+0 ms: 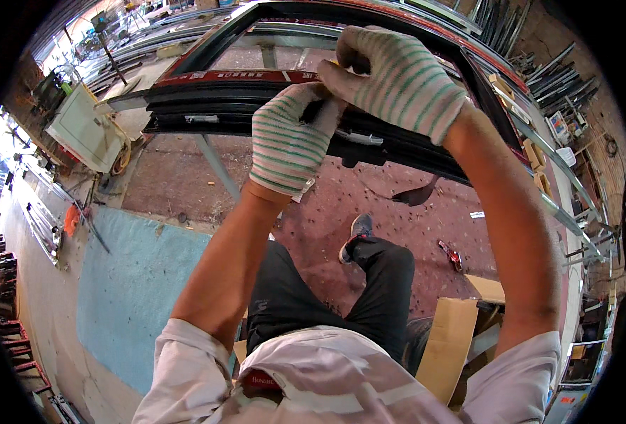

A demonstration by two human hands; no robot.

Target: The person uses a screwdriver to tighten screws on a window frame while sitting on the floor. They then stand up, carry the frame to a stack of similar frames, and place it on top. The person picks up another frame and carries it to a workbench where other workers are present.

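Observation:
Both my hands wear white work gloves with green stripes. They meet above the near rail of a large black metal frame (207,106), which looks like a window or door frame. My left hand (291,138) is closed, its thumb and fingers pinched at the rail's top edge. Just beside it, my right hand (401,81) has curled fingers, with thumb and forefinger close to the left fingertips. Whatever they pinch is hidden or too small to name. A red film strip (242,75) runs along the rail. Silver metal fittings (362,138) sit on its near side.
Below the frame lies a reddish floor with a red-and-black tool (451,256) on it. An opened cardboard box (450,339) stands by my right side. To the left are a pale blue mat (140,279) and a white cabinet (83,131). Metal profiles (556,67) lean at the far right.

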